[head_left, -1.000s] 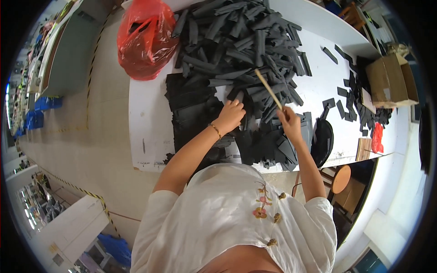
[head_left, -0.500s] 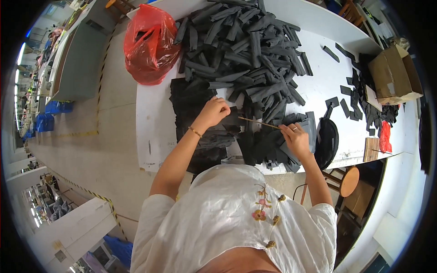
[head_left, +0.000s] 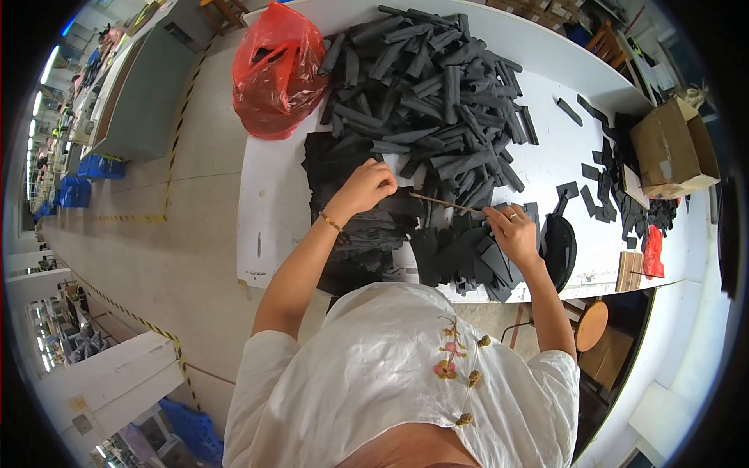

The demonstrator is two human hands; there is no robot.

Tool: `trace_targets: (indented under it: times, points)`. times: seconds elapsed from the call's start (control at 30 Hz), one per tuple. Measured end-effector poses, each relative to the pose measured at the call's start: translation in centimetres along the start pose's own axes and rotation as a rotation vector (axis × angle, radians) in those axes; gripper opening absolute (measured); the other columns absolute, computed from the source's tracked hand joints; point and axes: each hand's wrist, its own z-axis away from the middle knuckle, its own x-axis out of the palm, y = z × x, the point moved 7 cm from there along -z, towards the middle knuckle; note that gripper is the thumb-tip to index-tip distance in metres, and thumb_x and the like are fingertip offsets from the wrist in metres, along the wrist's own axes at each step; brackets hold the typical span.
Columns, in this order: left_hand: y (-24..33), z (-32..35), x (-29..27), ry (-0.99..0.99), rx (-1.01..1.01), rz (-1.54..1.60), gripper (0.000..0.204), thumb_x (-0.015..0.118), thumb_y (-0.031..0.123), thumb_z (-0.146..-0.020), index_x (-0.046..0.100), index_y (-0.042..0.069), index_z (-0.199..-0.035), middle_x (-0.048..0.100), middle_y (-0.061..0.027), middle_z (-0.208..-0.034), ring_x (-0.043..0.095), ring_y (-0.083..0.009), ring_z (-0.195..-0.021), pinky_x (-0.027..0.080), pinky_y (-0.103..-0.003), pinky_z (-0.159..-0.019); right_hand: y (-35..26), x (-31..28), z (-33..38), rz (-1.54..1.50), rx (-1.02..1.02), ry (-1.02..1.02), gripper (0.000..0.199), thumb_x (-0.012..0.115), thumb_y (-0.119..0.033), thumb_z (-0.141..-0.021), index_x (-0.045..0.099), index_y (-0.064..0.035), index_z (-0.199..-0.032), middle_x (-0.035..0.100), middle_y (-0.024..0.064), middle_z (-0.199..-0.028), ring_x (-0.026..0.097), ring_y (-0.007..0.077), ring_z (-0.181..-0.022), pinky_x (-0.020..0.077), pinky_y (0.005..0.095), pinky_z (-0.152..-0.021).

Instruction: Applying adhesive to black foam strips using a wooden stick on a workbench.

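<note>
My left hand (head_left: 367, 187) is curled over a black flat sheet on the stack of dark sheets (head_left: 343, 203) on the white table (head_left: 265, 203). My right hand (head_left: 511, 230) grips a thin wooden stick (head_left: 445, 203) that lies almost level, its tip pointing toward my left hand. Under my right hand lies a heap of flat black cut pieces (head_left: 460, 253). A large pile of dark grey foam strips (head_left: 437, 101) fills the table beyond both hands.
A red plastic bag (head_left: 277, 70) stands at the table's far left corner. A black round dish (head_left: 558, 249) sits right of my right hand. At the far right are a cardboard box (head_left: 671, 152), scattered black pieces (head_left: 608, 183) and a small red packet (head_left: 651, 251). A round stool (head_left: 591, 324) is under the table.
The stick swung down from a steep tilt to nearly level. My left hand moved left onto the sheet stack. My right hand moved slightly down and right.
</note>
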Motion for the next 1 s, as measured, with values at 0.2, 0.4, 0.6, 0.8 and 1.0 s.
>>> trace_targets:
  times: [0.2, 0.4, 0.6, 0.8, 1.0]
  points:
    - [0.0, 0.8, -0.6, 0.023, -0.033, 0.008, 0.006, 0.065, 0.009, -0.078, 0.062, 0.004, -0.079, 0.057, -0.0047, -0.081, 0.050, -0.0223, -0.083, 0.044, -0.032, -0.078, -0.9, -0.7, 0.0, -0.010, -0.016, 0.040, 0.019, 0.068, -0.004, -0.078, 0.070, -0.0071, -0.097, 0.058, 0.0046, -0.070, 0.056, 0.0220, -0.067, 0.0472, 0.0344, -0.056]
    - [-0.1, 1.3, -0.9, 0.028, -0.062, 0.034, 0.007, 0.067, 0.009, -0.078, 0.062, 0.004, -0.080, 0.058, -0.0038, -0.082, 0.050, -0.0209, -0.083, 0.044, -0.031, -0.078, -1.7, -0.9, -0.2, -0.025, -0.027, 0.037, 0.019, 0.068, -0.003, -0.078, 0.070, -0.0065, -0.097, 0.058, 0.0047, -0.070, 0.056, 0.0220, -0.066, 0.0467, 0.0342, -0.055]
    - [0.6, 1.5, -1.1, 0.035, -0.035, 0.079, 0.009, 0.067, 0.010, -0.078, 0.062, 0.004, -0.081, 0.060, -0.0040, -0.085, 0.052, -0.0213, -0.086, 0.044, -0.032, -0.080, -1.5, -0.3, -0.1, -0.013, -0.026, 0.004, 0.019, 0.068, -0.005, -0.078, 0.069, -0.0082, -0.097, 0.058, 0.0042, -0.070, 0.057, 0.0224, -0.068, 0.0474, 0.0346, -0.056]
    - [3.9, 1.2, 1.0, 0.021, 0.113, 0.024, 0.009, 0.068, 0.013, -0.075, 0.062, 0.006, -0.076, 0.063, -0.0035, -0.092, 0.056, -0.0241, -0.096, 0.042, -0.035, -0.089, -4.2, 3.0, -1.8, -0.129, -0.034, -0.022, 0.023, 0.067, -0.006, -0.079, 0.067, -0.0082, -0.102, 0.062, 0.0080, -0.076, 0.062, 0.0255, -0.070, 0.0499, 0.0368, -0.059]
    - [11.5, 5.2, -5.2, 0.671, 0.204, -0.138, 0.043, 0.074, 0.022, -0.075, 0.054, 0.008, -0.110, 0.048, -0.0088, -0.129, 0.040, -0.0267, -0.128, 0.036, -0.043, -0.103, -7.2, 9.2, -1.9, -0.808, 0.345, -0.110, 0.027, 0.059, -0.001, -0.087, 0.062, -0.0016, -0.114, 0.060, 0.0108, -0.077, 0.057, 0.0163, -0.065, 0.0453, 0.0272, -0.060]
